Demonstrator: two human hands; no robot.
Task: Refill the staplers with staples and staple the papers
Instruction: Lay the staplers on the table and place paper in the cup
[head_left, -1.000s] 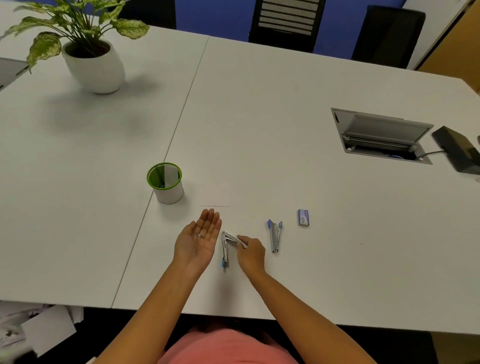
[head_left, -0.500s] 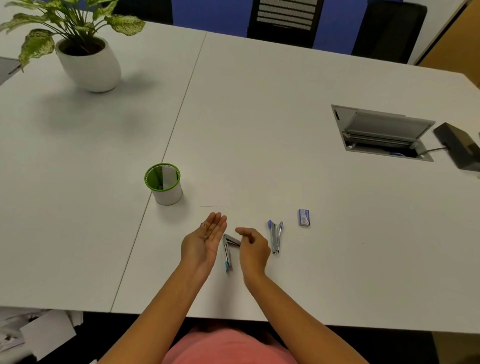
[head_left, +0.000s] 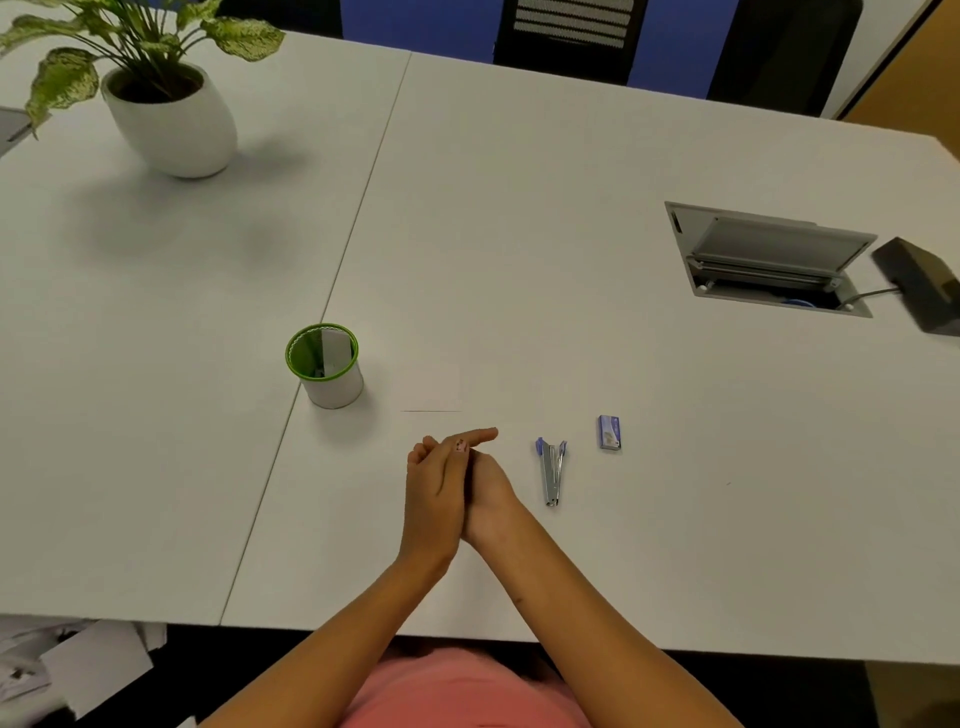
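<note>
My left hand (head_left: 435, 486) lies turned over against my right hand (head_left: 492, 501), low on the white table (head_left: 519, 234). The two palms meet, and one finger points up and to the right. The first stapler is hidden under them, and what either hand holds cannot be seen. A second silver stapler with blue tips (head_left: 551, 471) lies open in a narrow V just right of my right hand. A small blue staple box (head_left: 609, 432) lies further right. A faint white sheet of paper (head_left: 432, 389) lies flat beyond my hands.
A white cup with a green rim (head_left: 325, 365) stands to the left of the paper. A potted plant (head_left: 166, 111) is at the far left. At right are an open cable hatch (head_left: 769, 260) and a black device (head_left: 922, 283). Loose papers (head_left: 72, 670) lie below the table's near edge.
My left hand has turned from palm-up to palm against my right hand. My right hand left the open stapler and came to meet it. The stapler is now covered.
</note>
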